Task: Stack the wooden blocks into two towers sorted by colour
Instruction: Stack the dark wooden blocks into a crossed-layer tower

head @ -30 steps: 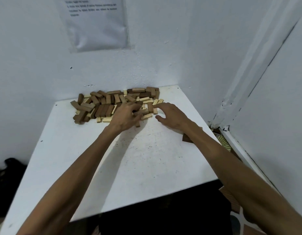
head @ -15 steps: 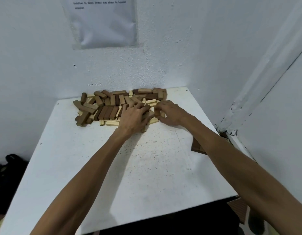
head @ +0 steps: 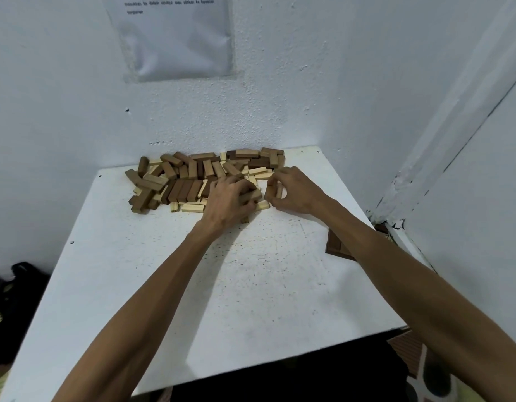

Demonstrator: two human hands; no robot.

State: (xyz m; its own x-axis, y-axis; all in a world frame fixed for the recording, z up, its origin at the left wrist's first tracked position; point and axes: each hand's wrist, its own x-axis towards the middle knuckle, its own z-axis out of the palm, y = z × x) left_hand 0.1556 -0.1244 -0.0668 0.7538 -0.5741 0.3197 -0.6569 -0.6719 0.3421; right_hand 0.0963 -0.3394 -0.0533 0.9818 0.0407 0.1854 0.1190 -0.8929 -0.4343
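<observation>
Head view, near edge: two bare forearms cross the near edge of the white tabletop (head: 251, 285) and reach toward its far edge.
Off the left edge: a black shape (head: 22, 288) lies low beside the table, too dark to identify.
Off the right edge: a flat dark brown piece (head: 336, 245) shows just past the tabletop, partly hidden by the right forearm.
Left hand (head: 229, 200): palm down at the near right side of the pile, fingers curled around a few brown blocks (head: 252, 195); a pale block pokes out just beneath the fingertips.
Right hand (head: 293, 190): just beside the left hand, toward the far right corner, thumb and fingers bent into a ring that pinches a single block (head: 279, 190) standing on end; its colour is hard to tell.
Pile of wooden blocks (head: 193, 175): dark brown and pale pieces lie jumbled along the far edge, from left of centre to near the far right corner, with no tower built.
Far wall: a paper sheet (head: 175, 39) with small unreadable print hangs above the pile.
</observation>
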